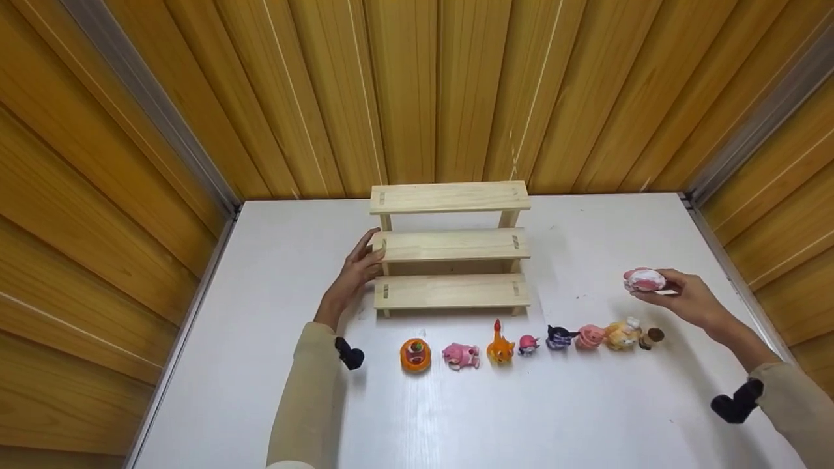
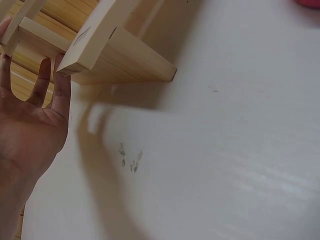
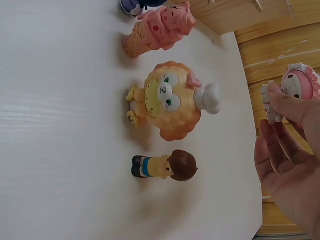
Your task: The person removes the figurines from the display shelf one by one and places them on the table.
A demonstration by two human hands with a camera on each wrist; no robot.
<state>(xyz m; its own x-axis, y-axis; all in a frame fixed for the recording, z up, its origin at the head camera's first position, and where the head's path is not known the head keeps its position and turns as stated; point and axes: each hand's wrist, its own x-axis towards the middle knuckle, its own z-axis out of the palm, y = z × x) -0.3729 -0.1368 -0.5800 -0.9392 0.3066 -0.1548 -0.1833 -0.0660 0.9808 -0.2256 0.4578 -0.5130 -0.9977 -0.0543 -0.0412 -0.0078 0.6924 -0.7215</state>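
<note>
My left hand [image 1: 357, 268] holds the left end of a three-tier wooden shelf [image 1: 451, 245] at its middle step. In the left wrist view, fingers [image 2: 61, 95] of that hand touch the shelf's boards. Raised above the table at the right, my right hand [image 1: 694, 298] pinches a pink-and-white figurine [image 1: 645, 279] between thumb and fingers. The right wrist view shows its pink hood and pale face [image 3: 293, 86], partly covered by the hand. Below stand a brown-haired figurine [image 3: 165, 166], an orange fluffy figurine with a white hat [image 3: 172, 100] and a pink ice-cream-cone figurine [image 3: 160, 30].
Several more figurines line the white table [image 1: 456, 423] before the shelf: a round orange one [image 1: 416, 355], a pink one lying down [image 1: 461, 355], an orange one with a red-tipped tail [image 1: 500, 350], a small pink-purple one [image 1: 528, 345] and a dark one [image 1: 558, 338]. Wooden panels [image 1: 436, 91] enclose the table.
</note>
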